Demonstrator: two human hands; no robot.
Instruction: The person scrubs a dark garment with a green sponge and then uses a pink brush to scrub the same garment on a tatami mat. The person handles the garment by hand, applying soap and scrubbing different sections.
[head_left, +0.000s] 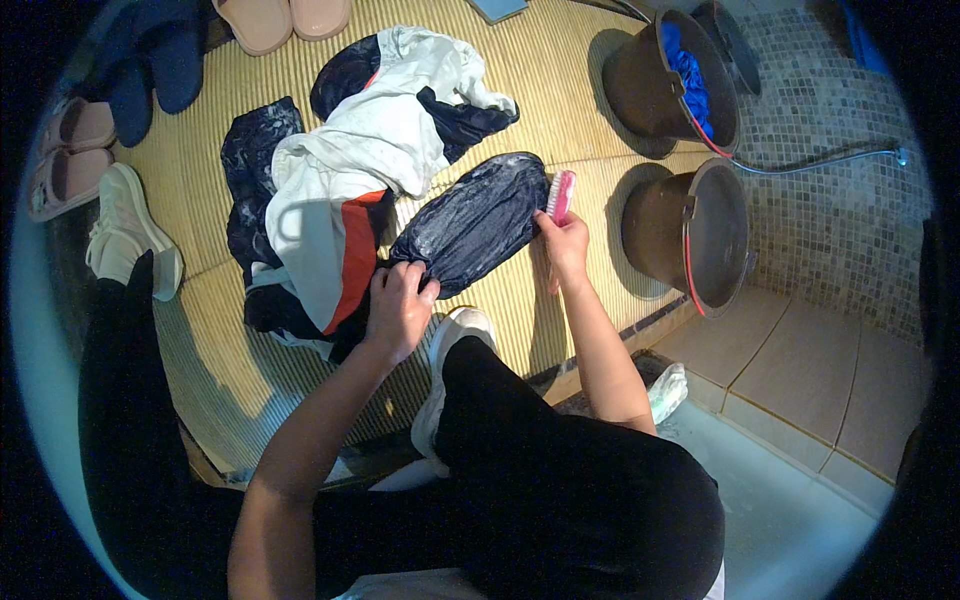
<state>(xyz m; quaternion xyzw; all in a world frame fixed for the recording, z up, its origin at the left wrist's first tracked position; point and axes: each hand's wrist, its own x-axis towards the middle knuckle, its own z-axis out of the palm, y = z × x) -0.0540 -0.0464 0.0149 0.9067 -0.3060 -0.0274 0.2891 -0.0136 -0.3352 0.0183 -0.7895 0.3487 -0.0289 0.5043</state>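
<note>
A wet garment (360, 157) of white, navy and orange-red fabric lies spread on a ribbed yellow mat. Its dark sleeve-like section (480, 214) is stretched out flat towards the right, streaked with whitish suds. My left hand (401, 307) pinches the near left end of this section, fingers bunched into the cloth. At the far right end, my right hand (565, 244) holds a pink scrubbing brush (562, 196) with white bristles facing left. The fingertips of that hand touch the cloth's edge. Part of the brush's handle is hidden behind the hand.
Two brown buckets stand at right: the farther bucket (637, 94) holds blue cloth (686, 79), and the nearer bucket (656, 229) leans in view. A hose (817, 161) runs to the mosaic wall. Pink slippers (82, 157) sit at left. A plastic bag (667, 391) lies by the mat's edge.
</note>
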